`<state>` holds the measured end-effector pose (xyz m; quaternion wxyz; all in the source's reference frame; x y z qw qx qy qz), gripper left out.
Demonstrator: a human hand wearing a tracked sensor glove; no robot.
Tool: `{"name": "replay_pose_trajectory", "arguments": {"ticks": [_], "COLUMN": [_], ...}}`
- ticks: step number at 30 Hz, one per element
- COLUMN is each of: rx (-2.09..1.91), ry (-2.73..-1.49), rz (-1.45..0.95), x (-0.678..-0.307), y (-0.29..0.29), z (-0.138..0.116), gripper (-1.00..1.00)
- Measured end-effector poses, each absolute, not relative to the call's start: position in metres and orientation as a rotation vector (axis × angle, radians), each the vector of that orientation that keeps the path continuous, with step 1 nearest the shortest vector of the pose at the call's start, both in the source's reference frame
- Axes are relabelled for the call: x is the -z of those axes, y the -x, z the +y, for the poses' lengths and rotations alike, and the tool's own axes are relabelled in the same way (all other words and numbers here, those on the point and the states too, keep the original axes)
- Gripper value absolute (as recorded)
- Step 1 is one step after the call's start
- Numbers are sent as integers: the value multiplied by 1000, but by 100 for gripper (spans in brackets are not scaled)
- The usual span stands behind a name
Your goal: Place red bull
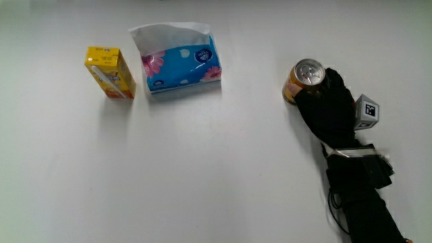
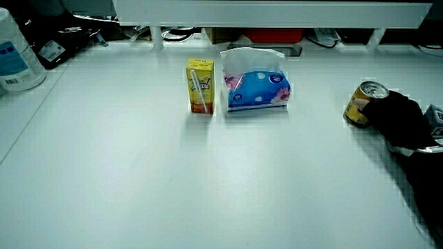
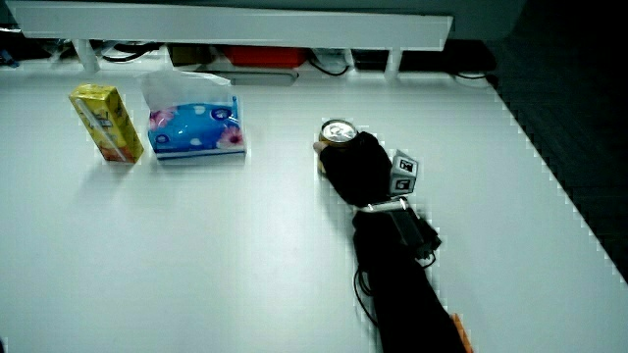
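A gold can [image 1: 307, 73] with a silver top stands upright on the white table [image 1: 216, 175], and shows in both side views [image 2: 360, 104] [image 3: 339, 130]. The hand [image 1: 329, 101] in its black glove is curled around the side of the can nearer to the person, so most of the can's body is hidden. In both side views the hand [image 2: 398, 117] [image 3: 355, 165] covers the can up to its rim. A small patterned cube [image 1: 366, 111] sits on the back of the hand. The forearm [image 1: 364, 202] runs back toward the person.
A yellow juice carton [image 1: 110, 72] stands upright beside a blue flowered tissue box [image 1: 181, 66], both well away from the can. In a side view a large white bottle [image 2: 17, 59] stands at the table's edge, near the low partition [image 2: 277, 10].
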<state>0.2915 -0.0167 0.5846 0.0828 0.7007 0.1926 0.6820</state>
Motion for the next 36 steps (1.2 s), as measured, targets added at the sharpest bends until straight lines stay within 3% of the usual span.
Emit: {"name": "replay_pose_trajectory", "arguments": {"ticks": [10,17,20,27,36], "rx": [-2047,-1988,-1937,-1809,-1831], "ry": [-2064,-2091,-2091,-2227,-2253], "rz": [601,620,633,551,359], "x": [-583,-566,-548,-514,-492], "y": [-289,-284,-275,-267,-258], "z": [-13,11,25,63,104], "gripper": [-61,-100,-100,-100,-100]}}
